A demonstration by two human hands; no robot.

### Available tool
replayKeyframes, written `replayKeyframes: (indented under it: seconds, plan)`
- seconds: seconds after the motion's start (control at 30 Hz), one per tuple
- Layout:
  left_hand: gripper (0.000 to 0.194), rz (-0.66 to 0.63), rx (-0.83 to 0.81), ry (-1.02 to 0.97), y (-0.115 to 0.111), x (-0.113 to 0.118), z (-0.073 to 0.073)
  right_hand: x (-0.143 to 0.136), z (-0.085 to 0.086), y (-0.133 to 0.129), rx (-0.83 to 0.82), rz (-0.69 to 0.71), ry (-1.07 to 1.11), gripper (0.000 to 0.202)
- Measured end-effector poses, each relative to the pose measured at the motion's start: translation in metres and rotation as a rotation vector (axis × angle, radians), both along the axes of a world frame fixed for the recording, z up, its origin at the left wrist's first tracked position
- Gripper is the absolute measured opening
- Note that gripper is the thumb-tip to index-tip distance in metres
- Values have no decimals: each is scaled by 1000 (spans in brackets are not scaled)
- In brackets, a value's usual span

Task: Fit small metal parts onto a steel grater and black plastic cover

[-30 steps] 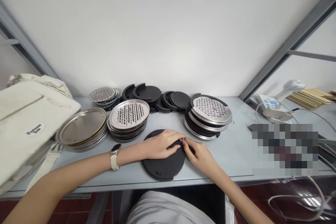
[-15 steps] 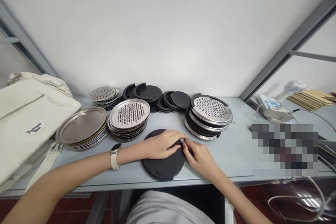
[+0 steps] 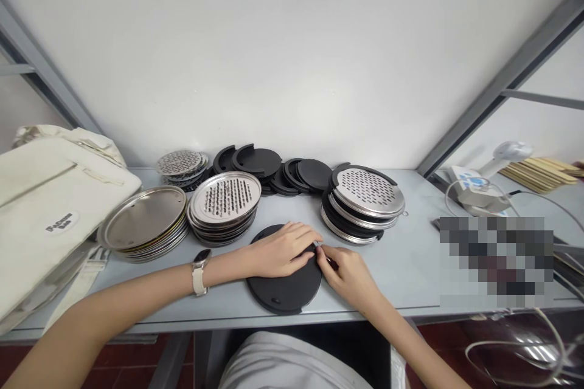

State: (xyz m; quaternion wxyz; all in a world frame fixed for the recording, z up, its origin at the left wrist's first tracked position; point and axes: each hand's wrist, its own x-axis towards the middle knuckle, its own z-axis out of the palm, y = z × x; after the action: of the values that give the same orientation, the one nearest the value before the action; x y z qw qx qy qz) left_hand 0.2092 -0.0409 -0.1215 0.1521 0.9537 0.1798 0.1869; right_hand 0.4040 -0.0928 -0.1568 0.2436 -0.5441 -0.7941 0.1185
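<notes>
A round black disc [image 3: 285, 292] lies flat at the table's front edge. Across its upper part rests my left hand [image 3: 285, 250], palm down, its fingertips reaching the disc's right rim. My right hand [image 3: 344, 267] is closed in a pinch at that same rim, touching the left fingertips; a small shiny bit shows between them, too small to name. Behind are a stack of plain metal discs [image 3: 143, 219], a stack of slotted metal graters [image 3: 225, 197] and, to the right, grater discs in black holders [image 3: 367, 191].
Black holders [image 3: 260, 164] and small perforated discs [image 3: 179, 163] sit along the wall. A cream bag [image 3: 50, 194] covers the table's left end. At the right are a white device with a cable [image 3: 479, 194], wooden boards [image 3: 538, 173] and a pixelated patch.
</notes>
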Motion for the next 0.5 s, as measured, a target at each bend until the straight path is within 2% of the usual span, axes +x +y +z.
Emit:
replayKeyframes:
  seconds: [0.23, 0.5]
  plan:
    - [22, 2, 10, 20, -1, 0, 4, 1, 0, 0, 2, 27, -38, 39]
    - [24, -1, -4, 4, 0, 0, 2, 1, 0, 1, -19, 45, -67, 46]
